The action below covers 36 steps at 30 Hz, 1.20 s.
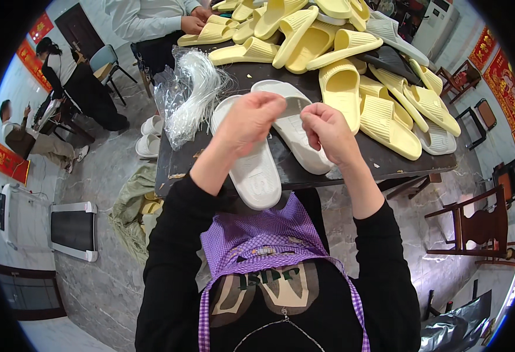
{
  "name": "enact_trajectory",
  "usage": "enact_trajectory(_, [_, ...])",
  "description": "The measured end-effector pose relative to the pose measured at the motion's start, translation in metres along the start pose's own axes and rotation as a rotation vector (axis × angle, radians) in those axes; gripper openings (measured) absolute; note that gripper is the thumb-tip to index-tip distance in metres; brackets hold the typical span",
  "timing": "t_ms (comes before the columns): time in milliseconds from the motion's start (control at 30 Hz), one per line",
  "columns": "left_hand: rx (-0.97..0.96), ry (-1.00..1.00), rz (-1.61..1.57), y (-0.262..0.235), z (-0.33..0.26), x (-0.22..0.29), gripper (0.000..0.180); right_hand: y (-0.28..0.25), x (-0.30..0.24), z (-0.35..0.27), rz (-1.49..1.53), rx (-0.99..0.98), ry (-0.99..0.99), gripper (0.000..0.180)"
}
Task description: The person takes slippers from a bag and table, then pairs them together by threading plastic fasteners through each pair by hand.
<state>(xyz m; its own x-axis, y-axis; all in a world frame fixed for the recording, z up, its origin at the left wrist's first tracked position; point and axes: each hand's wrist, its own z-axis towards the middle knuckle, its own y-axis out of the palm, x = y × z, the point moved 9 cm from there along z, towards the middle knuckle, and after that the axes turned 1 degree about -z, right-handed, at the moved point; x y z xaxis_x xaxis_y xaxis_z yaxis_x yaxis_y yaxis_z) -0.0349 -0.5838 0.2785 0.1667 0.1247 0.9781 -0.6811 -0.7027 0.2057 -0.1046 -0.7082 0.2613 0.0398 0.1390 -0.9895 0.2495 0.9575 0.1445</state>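
Two white slide slippers lie at the table's near edge in front of me. The left slipper (256,176) juts over the edge, heel toward me; the right slipper (302,146) lies at a slant beside it. Above the left slipper is my left hand (250,120), its fingers pinched together. My right hand (331,134) is also closed in a pinch, over the right slipper. Whatever thin thing the fingertips may hold is too fine to make out. Left of the slippers lies a bundle of thin clear plastic strands (197,88), partly in a clear bag.
A heap of yellow slippers (389,126) covers the right and far parts of the dark table (178,167). Across it, a co-worker's hands (194,23) are at a yellow slipper. A green woven sack (129,214) stands at the floor on the left, wooden chairs (474,220) at right.
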Motion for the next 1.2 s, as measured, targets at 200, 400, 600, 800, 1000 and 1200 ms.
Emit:
enact_trajectory(200, [0.091,0.139,0.250,0.003,0.011,-0.006,0.016,0.015,-0.001,-0.002,-0.229,-0.058,-0.063,0.008])
enact_trajectory(400, [0.140,0.118,0.239,-0.007,0.010,-0.011,0.012,0.006,0.008,-0.001,-0.421,-0.107,-0.121,0.009])
enact_trajectory(600, [0.185,0.006,-0.007,-0.043,0.039,0.003,0.010,-0.005,-0.009,0.013,-1.094,0.183,-0.495,0.010])
enact_trajectory(800, [0.104,-0.144,0.618,-0.071,0.125,-0.007,0.011,0.014,0.000,0.049,-1.462,0.212,-0.447,0.018])
enact_trajectory(1000, [-0.092,-0.336,0.947,-0.068,0.153,-0.038,0.010,0.013,0.011,0.052,-1.479,0.346,-0.328,0.012])
enact_trajectory(1200, [-0.257,-0.450,0.646,-0.061,0.145,-0.052,0.007,0.024,0.015,0.061,-1.396,0.371,-0.410,0.012])
